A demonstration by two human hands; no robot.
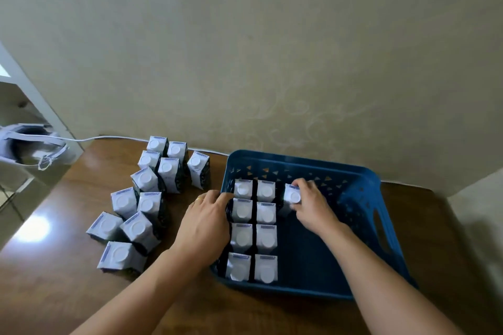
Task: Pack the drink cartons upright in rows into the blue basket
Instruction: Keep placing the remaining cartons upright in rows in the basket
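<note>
A blue basket sits on the brown table, right of centre. Inside it, two rows of white-topped drink cartons stand upright along the left wall, several per row. My right hand is shut on one more carton, which sits slightly tilted at the far end of a third row, next to the second row. My left hand rests on the basket's left rim, fingers touching the side of the nearest cartons. Several loose cartons stand on the table left of the basket.
A wall rises right behind the table and the basket's far edge. A white cable runs along the table's back edge to a grey object at the far left. The table's left edge drops off beside the loose cartons.
</note>
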